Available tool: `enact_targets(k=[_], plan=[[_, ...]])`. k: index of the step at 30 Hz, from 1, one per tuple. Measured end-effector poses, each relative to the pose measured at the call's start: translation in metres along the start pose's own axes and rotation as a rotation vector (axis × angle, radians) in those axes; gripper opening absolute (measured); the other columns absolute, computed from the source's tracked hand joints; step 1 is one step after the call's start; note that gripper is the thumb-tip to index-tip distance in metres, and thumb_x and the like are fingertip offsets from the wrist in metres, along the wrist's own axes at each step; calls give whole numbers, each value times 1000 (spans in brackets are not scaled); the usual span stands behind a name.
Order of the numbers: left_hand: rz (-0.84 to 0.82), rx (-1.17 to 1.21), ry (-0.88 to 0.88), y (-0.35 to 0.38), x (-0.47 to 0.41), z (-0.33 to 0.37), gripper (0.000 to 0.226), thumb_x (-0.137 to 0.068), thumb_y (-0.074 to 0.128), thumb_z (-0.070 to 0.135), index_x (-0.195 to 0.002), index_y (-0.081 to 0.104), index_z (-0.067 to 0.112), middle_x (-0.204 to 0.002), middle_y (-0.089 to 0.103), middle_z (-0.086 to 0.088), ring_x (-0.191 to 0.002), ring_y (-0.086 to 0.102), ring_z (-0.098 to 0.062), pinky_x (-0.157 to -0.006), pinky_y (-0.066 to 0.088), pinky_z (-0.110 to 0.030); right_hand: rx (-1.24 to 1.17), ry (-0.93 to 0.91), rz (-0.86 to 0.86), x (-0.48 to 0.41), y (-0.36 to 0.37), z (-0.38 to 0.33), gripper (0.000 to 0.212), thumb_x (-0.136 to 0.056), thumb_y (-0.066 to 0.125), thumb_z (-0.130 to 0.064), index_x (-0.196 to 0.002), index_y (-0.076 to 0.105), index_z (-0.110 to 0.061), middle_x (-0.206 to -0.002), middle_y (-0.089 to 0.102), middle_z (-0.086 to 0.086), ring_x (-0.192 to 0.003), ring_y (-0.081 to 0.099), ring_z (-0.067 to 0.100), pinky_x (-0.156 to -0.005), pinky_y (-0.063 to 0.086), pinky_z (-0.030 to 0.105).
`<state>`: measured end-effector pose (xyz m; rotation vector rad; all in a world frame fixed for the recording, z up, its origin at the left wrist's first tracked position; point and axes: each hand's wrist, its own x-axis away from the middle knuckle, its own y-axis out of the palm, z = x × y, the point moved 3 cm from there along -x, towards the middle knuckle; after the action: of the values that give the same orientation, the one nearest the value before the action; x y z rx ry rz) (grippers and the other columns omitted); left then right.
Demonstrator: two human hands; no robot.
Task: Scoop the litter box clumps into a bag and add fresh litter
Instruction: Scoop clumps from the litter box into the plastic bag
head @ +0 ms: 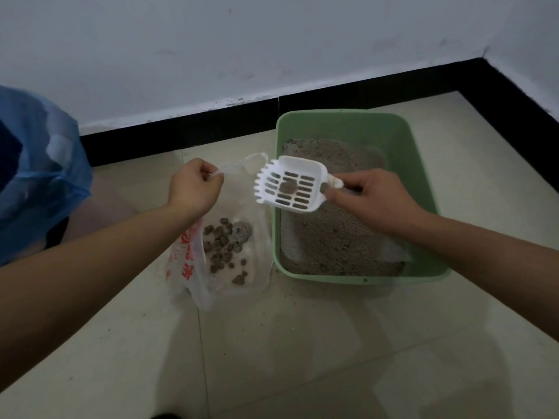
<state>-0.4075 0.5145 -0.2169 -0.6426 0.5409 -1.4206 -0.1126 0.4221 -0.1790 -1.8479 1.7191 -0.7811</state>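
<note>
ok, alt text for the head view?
Right hand holds a white slotted scoop with one clump over the green litter box's left rim; left hand holds a handle of a clear bag of clumps on the floor beside it.

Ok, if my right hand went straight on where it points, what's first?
Probably the bag handle, held up by the left hand, just beyond the scoop teeth; depth is unclear.

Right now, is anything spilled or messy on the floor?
Yes. Small grains of litter lie scattered on the tiled floor just in front of the green litter box and beside the plastic bag. They belong in the box. Nothing else looks spilled.
</note>
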Motion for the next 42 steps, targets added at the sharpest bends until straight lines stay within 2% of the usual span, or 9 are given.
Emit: enact_targets(k=[4,7,12,16,19,23,26,34,42], plan=[[3,103,-97,-2,-1,-3,8,-94,62,25,-96,62,18,-85,61,2,-86,60,-21,-79,51,-35,462,-112,-67,-11,14,-50,27,-101,47,-45,-109,70,-33,-69,66,-11,-49,54,4,-55,48,21],[-8,142,-142,-3,0,-6,10,-94,61,24,-100,63,16,-90,63,-3,-87,61,-23,-82,54,-40,922,-455,2,-7,36,-78,20,-100,52,-32,-112,63,-21,-83,68,-3,-73,62,13,-92,49,37],[-21,146,-136,-6,2,-9,10,-93,60,23,-98,64,16,-90,64,-5,-86,62,-24,-76,55,-38,1284,-697,54,-2,45,-87,46,-93,61,-19,-136,50,-6,-108,70,13,-95,66,27,-90,46,40],[-23,164,-128,-5,2,-10,4,-93,60,21,-93,62,18,-85,62,-4,-83,61,-24,-68,48,-32,1050,-452,27,-8,22,-76,46,-99,55,-37,-142,48,-22,-116,69,2,-99,64,19,-96,40,37],[-34,102,-89,-4,3,-3,10,-94,59,21,-102,63,16,-88,61,-1,-89,62,-25,-68,46,-29,747,-208,95,-8,-10,-58,35,-102,42,-48,-126,61,-29,-88,68,-6,-73,59,10,-92,44,36],[57,-381,334,-5,13,27,40,-87,60,22,-126,54,12,-117,52,-7,-107,50,-22,-89,42,-36,765,-51,105,-12,-47,-14,33,-99,49,-51,-118,65,-29,-71,63,-7,-52,51,5,-57,42,21],[81,-298,538,7,31,54,36,-89,55,20,-123,54,8,-111,49,-6,-101,46,-19,-92,41,-40,899,42,-107,-8,-60,14,31,-93,57,-53,-110,68,-30,-68,59,-12,-55,52,2,-48,34,18],[-422,-286,139,83,41,51,56,-103,30,47,-136,35,3,-107,62,-14,-90,63,-29,-80,54,-44,1147,-97,-471,14,-52,55,31,-89,51,-54,-107,70,-37,-76,66,-14,-64,59,7,-73,55,27],[-348,-430,175,99,50,41,66,-101,37,17,-154,0,2,-69,54,-5,-59,55,-25,-51,43,-37,820,94,-560,20,-40,88,34,-96,51,-54,-79,65,-29,-63,58,-11,-57,55,4,-56,49,27]])
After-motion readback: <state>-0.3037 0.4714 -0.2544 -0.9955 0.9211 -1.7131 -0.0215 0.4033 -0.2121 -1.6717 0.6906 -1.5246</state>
